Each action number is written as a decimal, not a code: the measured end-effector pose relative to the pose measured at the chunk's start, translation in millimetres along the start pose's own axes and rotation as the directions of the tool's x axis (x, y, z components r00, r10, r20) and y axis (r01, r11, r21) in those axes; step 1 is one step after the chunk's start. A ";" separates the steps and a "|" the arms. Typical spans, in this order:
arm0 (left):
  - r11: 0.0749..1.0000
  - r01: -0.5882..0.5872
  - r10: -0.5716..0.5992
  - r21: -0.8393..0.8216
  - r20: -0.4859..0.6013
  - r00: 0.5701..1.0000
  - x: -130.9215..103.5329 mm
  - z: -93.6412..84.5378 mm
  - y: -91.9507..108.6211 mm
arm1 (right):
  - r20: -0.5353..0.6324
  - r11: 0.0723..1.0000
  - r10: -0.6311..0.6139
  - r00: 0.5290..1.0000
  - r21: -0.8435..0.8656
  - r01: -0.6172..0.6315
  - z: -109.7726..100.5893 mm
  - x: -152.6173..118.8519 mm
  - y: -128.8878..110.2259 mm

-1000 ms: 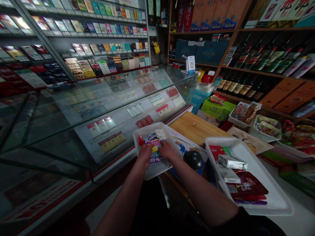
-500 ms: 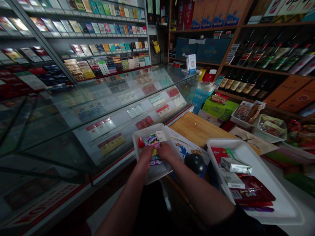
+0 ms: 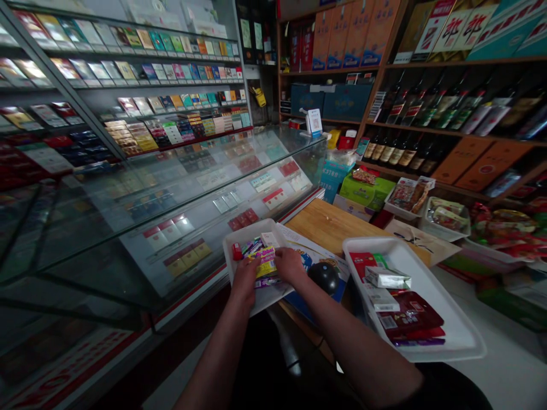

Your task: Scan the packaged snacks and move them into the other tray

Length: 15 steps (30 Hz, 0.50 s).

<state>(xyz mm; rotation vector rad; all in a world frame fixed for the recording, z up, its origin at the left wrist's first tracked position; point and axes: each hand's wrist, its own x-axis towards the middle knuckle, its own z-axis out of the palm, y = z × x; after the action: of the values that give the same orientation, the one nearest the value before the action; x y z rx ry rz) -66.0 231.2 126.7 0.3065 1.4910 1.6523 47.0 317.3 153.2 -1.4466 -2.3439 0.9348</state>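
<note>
My left hand [image 3: 247, 279] and my right hand [image 3: 289, 265] are closed on opposite ends of a yellow and pink candy packet [image 3: 266, 263]. They hold it over a small white plastic tub [image 3: 228, 242]. Inside the tub, a purple packet [image 3: 265, 282] lies below the yellow one. Purple and green packets [image 3: 251, 246], a small red item [image 3: 236, 251] and a whitish box [image 3: 269, 240] lie beyond it. My fingertips partly cover the packet's ends.
Right of the tub, a black rounded object [image 3: 323, 278] rests on a blue and white printed sheet. A larger white tray [image 3: 455, 310] holds packs and a dark red packet [image 3: 412, 313]. A glass display counter [image 3: 192, 188] runs along the left; bottle shelves stand at right.
The yellow packet has come up from among the others and now shows between both hands. My hands have spread slightly apart. The whole view has shifted a little.
</note>
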 end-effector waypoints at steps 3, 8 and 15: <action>0.999 -0.027 0.026 -0.027 -0.013 1.000 -14.1 10.1 10.4 | -0.030 0.999 0.015 0.999 0.029 -0.014 -15.2 -10.5 -3.0; 0.996 -0.087 0.088 0.006 -0.021 0.996 -36.1 27.4 28.4 | -0.061 0.996 0.006 0.998 0.086 0.000 -38.9 -20.6 -3.7; 0.983 -0.179 0.181 -0.039 0.067 0.981 -43.9 42.7 28.8 | -0.118 0.995 -0.034 0.992 0.088 0.045 -62.8 -23.5 5.9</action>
<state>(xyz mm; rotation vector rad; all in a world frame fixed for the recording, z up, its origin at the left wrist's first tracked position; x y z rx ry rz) -23.1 231.4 179.0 0.4889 1.4166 1.7870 94.0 323.7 200.8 -1.3765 -2.2085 0.9086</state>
